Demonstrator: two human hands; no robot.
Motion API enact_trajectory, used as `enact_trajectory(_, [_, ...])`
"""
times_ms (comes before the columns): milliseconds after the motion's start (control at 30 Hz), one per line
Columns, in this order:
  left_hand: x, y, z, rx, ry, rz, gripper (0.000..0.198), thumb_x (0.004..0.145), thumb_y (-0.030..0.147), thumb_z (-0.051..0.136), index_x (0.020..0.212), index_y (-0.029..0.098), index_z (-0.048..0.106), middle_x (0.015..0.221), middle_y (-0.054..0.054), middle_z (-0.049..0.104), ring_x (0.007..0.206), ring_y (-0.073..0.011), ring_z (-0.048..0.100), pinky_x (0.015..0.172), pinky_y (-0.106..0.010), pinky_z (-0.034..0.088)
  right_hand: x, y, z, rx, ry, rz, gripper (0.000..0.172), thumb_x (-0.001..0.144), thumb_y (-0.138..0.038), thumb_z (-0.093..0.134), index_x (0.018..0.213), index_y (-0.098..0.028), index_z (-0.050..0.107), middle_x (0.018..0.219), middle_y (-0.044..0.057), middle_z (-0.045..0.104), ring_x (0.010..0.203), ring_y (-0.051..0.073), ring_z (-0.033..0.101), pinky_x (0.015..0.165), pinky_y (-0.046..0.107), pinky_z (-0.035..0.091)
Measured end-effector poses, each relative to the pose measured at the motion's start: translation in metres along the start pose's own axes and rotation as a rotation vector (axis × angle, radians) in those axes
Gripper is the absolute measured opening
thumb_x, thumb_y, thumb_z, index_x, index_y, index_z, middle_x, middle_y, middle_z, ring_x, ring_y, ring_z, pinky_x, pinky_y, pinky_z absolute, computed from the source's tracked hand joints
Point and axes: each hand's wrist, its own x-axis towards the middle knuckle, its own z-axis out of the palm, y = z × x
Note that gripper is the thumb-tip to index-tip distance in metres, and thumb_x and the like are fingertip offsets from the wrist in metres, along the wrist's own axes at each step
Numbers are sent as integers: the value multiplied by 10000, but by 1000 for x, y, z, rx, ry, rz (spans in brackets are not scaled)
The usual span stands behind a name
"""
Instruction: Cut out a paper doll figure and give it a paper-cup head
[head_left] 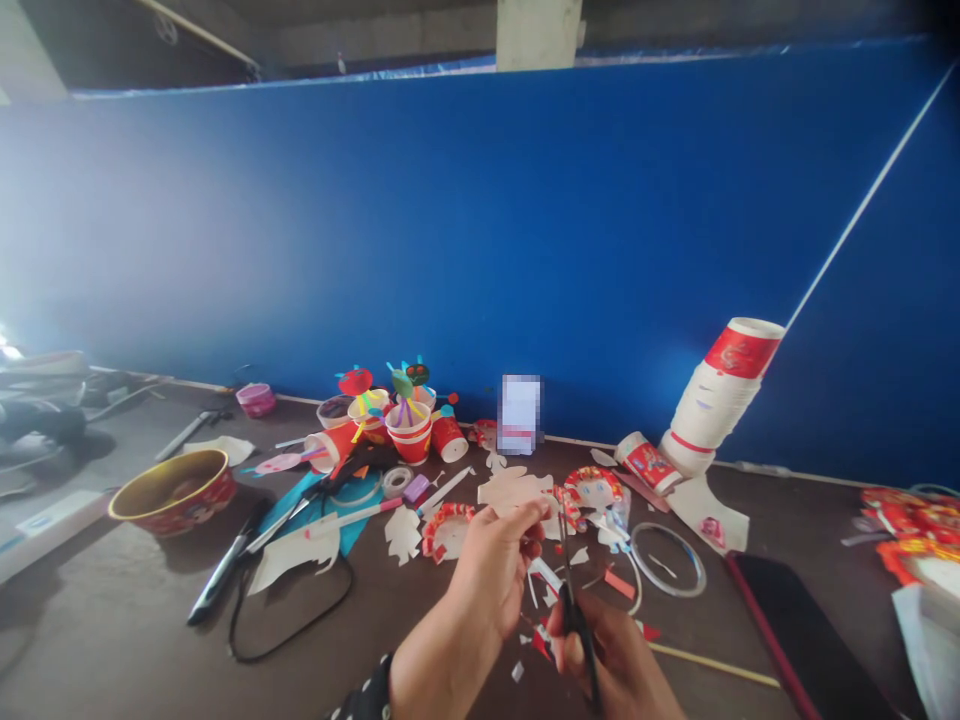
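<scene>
Black-handled scissors (577, 622) sit in the grip of the right hand (604, 640), its fingers wrapped about the handles. Just beside them, the left hand (501, 565) seems to pinch a small red-and-white paper piece (555, 493) between thumb and fingertips, right next to the blades; whether the blades touch the paper cannot be told. That closeness is the main risk: if the paper slips or turns, the blades could nick a fingertip or bite past the wanted line. A weak pinch could also drop so small a piece among the similar scraps below.

The left forearm slants up from the bottom middle, a dark dotted cuff (367, 692) at the wrist, thumb uppermost and fingers curled underneath. The right hand is lower and nearer the body, with the blades pointing away.

Around both hands, paper scraps litter the dark bench (120, 630). A fringed red cup piece (433, 538) lies left of them; a pale ring (701, 575) and a thin stick (712, 664) lie to the right. Farther out stand a leaning stack of paper cups (712, 400), more cups with paper figures (411, 446) behind, and a red-and-gold bowl (176, 510) well to the left.
</scene>
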Motion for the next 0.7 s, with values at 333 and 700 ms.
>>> enact_trajectory(333, [-8, -2, 5, 6, 18, 11, 180, 553, 171, 699, 662, 106, 571, 628, -26, 585, 551, -84, 510, 519, -197, 365, 4, -1, 0, 32, 32, 9, 325, 728, -479, 527, 659, -164, 484, 546, -48, 398, 503, 97, 324, 463, 203, 284])
enact_trajectory(700, [-11, -4, 6, 12, 14, 17, 189, 558, 167, 701, 669, 113, 557, 590, -9, 562, 532, -79, 496, 523, -199, 371, 2, 0, -1, 56, 63, -37, 308, 728, -465, 547, 656, -175, 471, 535, -65, 333, 478, 86, 258, 427, 203, 234])
